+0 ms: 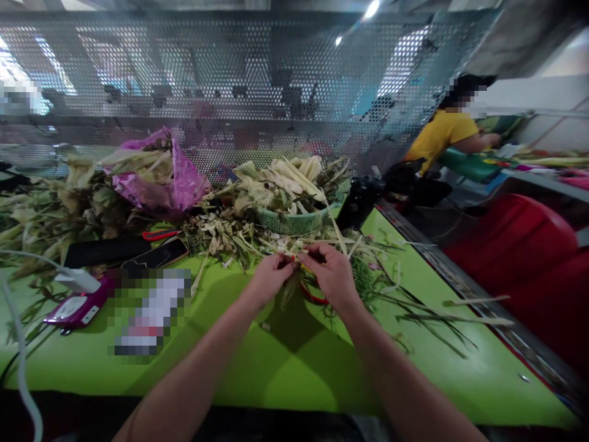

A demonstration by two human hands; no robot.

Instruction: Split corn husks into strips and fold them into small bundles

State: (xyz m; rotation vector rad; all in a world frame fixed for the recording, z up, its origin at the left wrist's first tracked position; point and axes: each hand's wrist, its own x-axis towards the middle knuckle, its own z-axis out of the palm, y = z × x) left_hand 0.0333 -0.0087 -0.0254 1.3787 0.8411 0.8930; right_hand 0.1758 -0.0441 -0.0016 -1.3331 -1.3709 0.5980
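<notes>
Above the middle of the green table (221,362), my left hand (271,276) and my right hand (332,276) meet, thumbs and fingertips pinched close together. Between them is a piece of dry corn husk (289,292), its pale end hanging below the fingers. A speck of red shows at the fingertips, too small to name. Just under my right hand lies a thin red curved loop (315,297), partly covered by the hand; its kind is unclear. A green basket (294,222) heaped with dried husks (294,178) stands beyond both hands.
Left are a purple bag (184,181) of husks, a phone (159,255), a red-edged tool (161,234) and a purple power strip (83,304) with cable. A black bottle (356,202) stands right of the basket. Beyond the right edge are a red chair (519,245) and a person (448,132).
</notes>
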